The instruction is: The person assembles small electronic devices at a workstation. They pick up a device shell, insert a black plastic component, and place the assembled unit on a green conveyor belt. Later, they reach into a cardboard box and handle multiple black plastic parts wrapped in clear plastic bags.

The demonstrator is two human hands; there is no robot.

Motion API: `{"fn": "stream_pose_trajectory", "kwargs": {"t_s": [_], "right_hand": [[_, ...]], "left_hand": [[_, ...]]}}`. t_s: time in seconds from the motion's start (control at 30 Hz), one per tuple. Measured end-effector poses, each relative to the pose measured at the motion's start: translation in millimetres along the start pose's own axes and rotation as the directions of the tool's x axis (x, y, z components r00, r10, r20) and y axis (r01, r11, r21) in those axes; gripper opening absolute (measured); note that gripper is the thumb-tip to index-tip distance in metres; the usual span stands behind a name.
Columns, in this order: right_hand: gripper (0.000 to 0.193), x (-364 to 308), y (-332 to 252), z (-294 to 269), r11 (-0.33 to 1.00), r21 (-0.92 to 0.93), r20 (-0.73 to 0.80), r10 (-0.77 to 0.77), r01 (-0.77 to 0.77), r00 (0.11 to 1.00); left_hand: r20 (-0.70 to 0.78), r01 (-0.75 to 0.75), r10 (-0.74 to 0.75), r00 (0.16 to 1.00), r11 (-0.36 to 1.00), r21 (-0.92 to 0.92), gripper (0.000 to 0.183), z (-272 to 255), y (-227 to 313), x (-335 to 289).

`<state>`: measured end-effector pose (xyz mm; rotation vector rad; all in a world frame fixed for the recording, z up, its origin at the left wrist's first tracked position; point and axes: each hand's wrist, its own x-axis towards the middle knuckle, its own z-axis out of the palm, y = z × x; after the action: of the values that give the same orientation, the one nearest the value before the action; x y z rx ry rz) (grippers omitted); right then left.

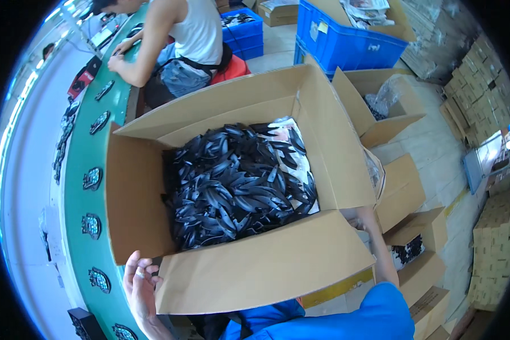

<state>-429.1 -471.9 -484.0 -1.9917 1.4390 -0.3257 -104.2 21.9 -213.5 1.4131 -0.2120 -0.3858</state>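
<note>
A big cardboard box [241, 218] with its flaps spread fills the middle of the view. Inside lies a heap of black, curved, blade-shaped plastic pieces [232, 181], with printed paper [292, 161] showing along the heap's right side. At the box's near left corner, my left hand [139, 283] has its fingers bent around the cardboard edge. My right hand [358, 217] reaches to the near right corner of the same box; the flap and wall hide most of its fingers, so its grip does not show.
Left runs a green conveyor belt [82, 226] carrying several dark parts. A seated co-worker [195, 39] works at its far end. Behind the box stand blue crates [345, 48]. More open cartons [402, 187] line the right, with stacked cardboard [496, 249] beyond.
</note>
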Motion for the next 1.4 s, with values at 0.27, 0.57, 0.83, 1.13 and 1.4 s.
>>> {"fn": "stream_pose_trajectory", "kwargs": {"t_s": [0.27, 0.57, 0.83, 1.13, 1.4], "right_hand": [[0.016, -111.0, -309.3, -181.5, 0.565, 0.089, -0.561, -0.652, 0.82, 0.51], [0.037, 119.8, -352.8, 62.0, 0.422, -0.659, 0.444, -0.45, 0.623, 0.775], [0.088, 144.5, -292.9, 92.8, 0.77, -0.497, 0.096, -0.409, 0.4, 0.907], [0.08, 160.7, -314.9, 85.7, 0.667, -0.667, 0.135, -0.33, 0.332, 0.934], [0.053, 148.7, -339.3, 84.9, 0.66, -0.656, 0.137, -0.374, 0.367, 0.917]], "left_hand": [[0.01, -0.032, 0.033, 0.999, 0.998, -0.053, 0.037, -12.7, 8.0, 7.9], [0.286, 0.019, -0.018, 0.958, 1.0, -0.003, 0.035, 1.1, 9.2, 15.7], [0.211, 0.067, -0.076, 0.974, 0.997, 0.05, 0.037, -22.4, 19.9, 16.1], [0.083, 0.008, -0.018, 0.996, 0.992, 0.126, 0.033, -17.0, -2.9, 7.3], [0.215, 0.009, -0.086, 0.973, 0.942, 0.335, 0.032, 36.7, 26.0, 17.2]]}}
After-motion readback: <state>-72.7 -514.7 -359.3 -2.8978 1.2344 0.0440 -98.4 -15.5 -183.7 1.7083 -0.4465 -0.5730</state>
